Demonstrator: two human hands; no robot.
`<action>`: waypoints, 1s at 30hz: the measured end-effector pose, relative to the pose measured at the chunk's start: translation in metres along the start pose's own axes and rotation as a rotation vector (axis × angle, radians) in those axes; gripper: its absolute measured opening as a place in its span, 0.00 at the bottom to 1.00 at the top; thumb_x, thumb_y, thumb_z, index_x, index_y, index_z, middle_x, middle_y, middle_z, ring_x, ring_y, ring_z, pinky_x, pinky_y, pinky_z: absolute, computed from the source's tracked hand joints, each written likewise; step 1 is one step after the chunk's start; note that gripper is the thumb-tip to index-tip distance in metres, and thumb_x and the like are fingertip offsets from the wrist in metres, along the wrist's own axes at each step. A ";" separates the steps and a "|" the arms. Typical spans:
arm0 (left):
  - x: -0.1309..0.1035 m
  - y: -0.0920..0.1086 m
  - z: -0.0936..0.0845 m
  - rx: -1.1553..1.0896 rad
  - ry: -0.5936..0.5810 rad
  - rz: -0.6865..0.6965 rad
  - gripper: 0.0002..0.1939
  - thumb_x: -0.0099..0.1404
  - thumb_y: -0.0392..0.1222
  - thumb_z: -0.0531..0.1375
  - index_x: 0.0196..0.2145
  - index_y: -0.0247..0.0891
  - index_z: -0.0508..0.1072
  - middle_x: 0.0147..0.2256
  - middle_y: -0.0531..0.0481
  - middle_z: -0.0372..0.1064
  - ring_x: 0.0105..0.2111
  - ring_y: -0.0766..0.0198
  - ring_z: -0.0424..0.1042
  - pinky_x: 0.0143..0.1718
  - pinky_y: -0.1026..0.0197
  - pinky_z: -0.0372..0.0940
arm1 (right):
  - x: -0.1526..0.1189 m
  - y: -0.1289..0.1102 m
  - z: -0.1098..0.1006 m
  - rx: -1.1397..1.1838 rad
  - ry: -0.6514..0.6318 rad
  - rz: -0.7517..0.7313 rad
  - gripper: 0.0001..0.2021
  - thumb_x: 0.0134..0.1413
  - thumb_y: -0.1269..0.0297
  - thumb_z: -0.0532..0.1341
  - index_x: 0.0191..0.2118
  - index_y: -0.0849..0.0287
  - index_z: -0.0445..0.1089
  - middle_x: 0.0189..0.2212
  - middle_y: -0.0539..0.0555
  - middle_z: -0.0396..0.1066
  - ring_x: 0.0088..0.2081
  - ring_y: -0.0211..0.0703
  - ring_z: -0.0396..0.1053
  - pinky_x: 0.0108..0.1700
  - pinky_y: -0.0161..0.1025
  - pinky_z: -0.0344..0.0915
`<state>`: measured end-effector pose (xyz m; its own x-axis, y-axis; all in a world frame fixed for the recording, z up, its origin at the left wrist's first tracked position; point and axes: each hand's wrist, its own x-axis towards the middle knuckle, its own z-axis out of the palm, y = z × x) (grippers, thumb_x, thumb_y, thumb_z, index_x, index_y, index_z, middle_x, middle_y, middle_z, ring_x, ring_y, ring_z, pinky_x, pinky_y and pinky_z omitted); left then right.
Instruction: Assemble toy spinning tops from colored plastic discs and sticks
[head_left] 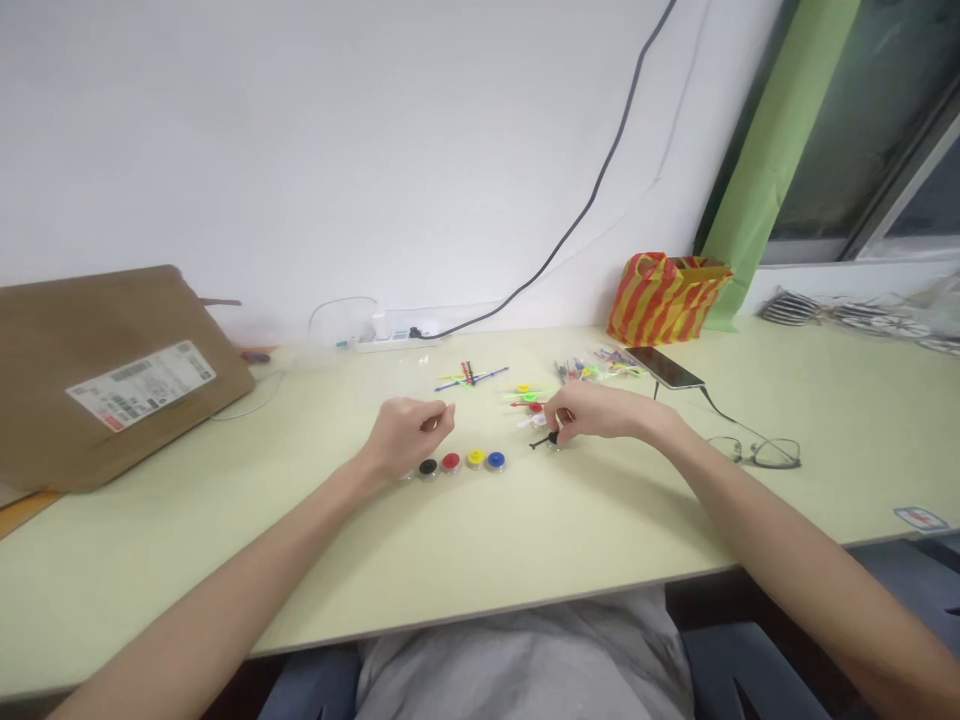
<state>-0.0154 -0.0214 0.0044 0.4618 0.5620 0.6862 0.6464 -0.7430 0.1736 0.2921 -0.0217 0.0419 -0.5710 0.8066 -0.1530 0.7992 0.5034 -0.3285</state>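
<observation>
My right hand (589, 410) pinches a small black arrow spinner (553, 439), a round cap on a clear base with a black arrow pointing left, at the table surface. Just beyond it are similar pieces: a white spinner (536, 421), a red spinner (533, 407), a green one (529, 397) and a yellow one (523, 388). My left hand (409, 437) is closed with fingertips together; what it holds, if anything, is hidden. In front of it stand round pieces without arrows: black (427, 468), red (451, 462), yellow (475, 458) and blue (496, 461). Another is partly hidden by the left hand.
Loose coloured arrows (470, 376) lie crossed behind the hands, with a mixed pile (592, 368) farther right. A phone (664, 367) with a cable, eyeglasses (776, 453) and a striped bag (666, 300) are on the right. A brown parcel (112, 380) and a power strip (397, 341) are left.
</observation>
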 end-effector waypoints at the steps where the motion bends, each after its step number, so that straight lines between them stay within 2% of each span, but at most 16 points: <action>1: 0.000 0.000 0.000 -0.002 -0.005 -0.007 0.22 0.68 0.42 0.53 0.20 0.39 0.46 0.19 0.58 0.37 0.21 0.69 0.39 0.22 0.63 0.44 | 0.001 0.001 0.000 -0.017 0.010 0.000 0.03 0.51 0.69 0.66 0.34 0.59 0.73 0.30 0.50 0.72 0.29 0.39 0.64 0.30 0.35 0.52; 7: -0.001 -0.001 0.001 -0.008 -0.030 -0.021 0.22 0.68 0.42 0.53 0.21 0.39 0.45 0.20 0.57 0.37 0.22 0.68 0.39 0.22 0.63 0.43 | 0.004 0.002 0.001 -0.084 0.048 -0.010 0.06 0.54 0.65 0.66 0.39 0.59 0.76 0.33 0.52 0.75 0.31 0.41 0.67 0.31 0.36 0.54; 13: 0.000 -0.001 0.002 -0.028 -0.046 -0.014 0.22 0.68 0.42 0.53 0.21 0.39 0.45 0.20 0.57 0.37 0.22 0.68 0.39 0.22 0.63 0.43 | 0.002 -0.005 0.001 -0.131 0.128 -0.018 0.06 0.55 0.62 0.67 0.36 0.58 0.74 0.29 0.51 0.73 0.30 0.40 0.66 0.30 0.35 0.51; 17: 0.000 0.004 0.004 -0.041 -0.055 0.006 0.22 0.68 0.41 0.53 0.20 0.38 0.46 0.20 0.57 0.37 0.22 0.68 0.39 0.22 0.63 0.43 | 0.002 -0.023 0.012 -0.059 0.222 -0.177 0.07 0.62 0.60 0.63 0.37 0.59 0.74 0.29 0.50 0.72 0.29 0.38 0.64 0.31 0.35 0.52; 22: -0.001 0.006 0.010 -0.080 -0.097 0.015 0.22 0.69 0.41 0.53 0.20 0.38 0.48 0.19 0.58 0.39 0.21 0.69 0.40 0.22 0.63 0.44 | 0.010 -0.046 0.043 -0.120 0.307 -0.354 0.12 0.66 0.62 0.60 0.51 0.58 0.74 0.41 0.55 0.74 0.38 0.42 0.69 0.35 0.36 0.54; 25: -0.003 0.005 0.013 -0.093 -0.108 0.007 0.23 0.70 0.42 0.53 0.20 0.38 0.48 0.19 0.58 0.39 0.21 0.69 0.40 0.23 0.63 0.44 | 0.014 -0.052 0.054 -0.123 0.302 -0.384 0.10 0.67 0.65 0.58 0.47 0.59 0.76 0.40 0.55 0.74 0.38 0.43 0.70 0.35 0.37 0.54; 28: -0.003 0.005 0.013 -0.099 -0.099 -0.013 0.24 0.70 0.43 0.53 0.19 0.38 0.49 0.18 0.58 0.39 0.20 0.69 0.41 0.23 0.62 0.44 | 0.015 -0.050 0.054 -0.057 0.268 -0.398 0.07 0.64 0.69 0.60 0.42 0.59 0.77 0.38 0.54 0.75 0.38 0.42 0.71 0.36 0.36 0.56; 30: -0.002 0.008 0.010 -0.123 -0.090 -0.049 0.23 0.72 0.44 0.53 0.19 0.38 0.55 0.18 0.58 0.45 0.20 0.69 0.46 0.23 0.63 0.47 | 0.015 -0.047 0.050 -0.003 0.226 -0.413 0.05 0.61 0.71 0.63 0.38 0.59 0.77 0.37 0.53 0.75 0.37 0.42 0.71 0.37 0.36 0.57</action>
<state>-0.0048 -0.0248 -0.0030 0.4873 0.6249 0.6100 0.5926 -0.7497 0.2946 0.2364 -0.0490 0.0080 -0.7862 0.5859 0.1964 0.5147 0.7968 -0.3166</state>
